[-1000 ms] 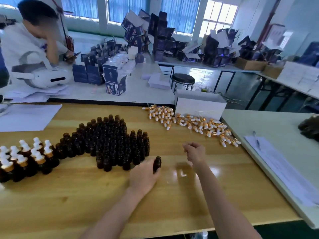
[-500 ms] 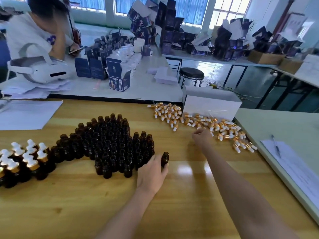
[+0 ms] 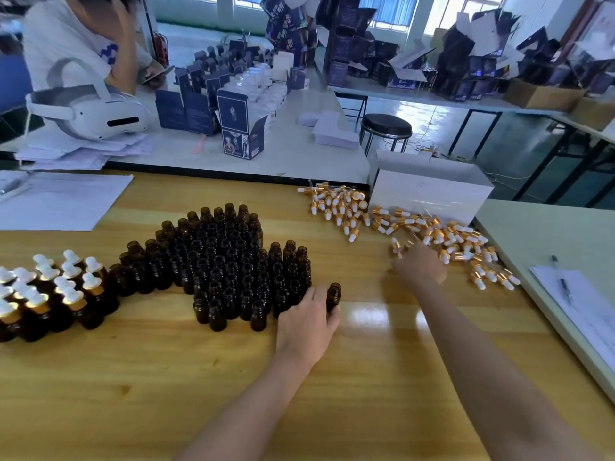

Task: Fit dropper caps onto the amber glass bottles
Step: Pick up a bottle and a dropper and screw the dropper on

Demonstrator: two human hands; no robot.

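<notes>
Cap-picking looks to be the step in hand. The left hand [image 3: 307, 322] grips one open amber bottle [image 3: 333, 296], fingers closed round its lower part, upright on the wooden table [image 3: 366, 377] just off the right edge of the block of uncapped bottles [image 3: 233, 261]. The right hand [image 3: 421, 264], further right of that block, is at the near edge of the dropper cap pile [image 3: 432, 234]. It is blurred, so I cannot tell whether its fingers pinch a cap. Best take one cap by its gold collar, tube down, lower it straight into the held mouth, then twist. The capped bottles [image 3: 50, 291] stand left of the block.
</notes>
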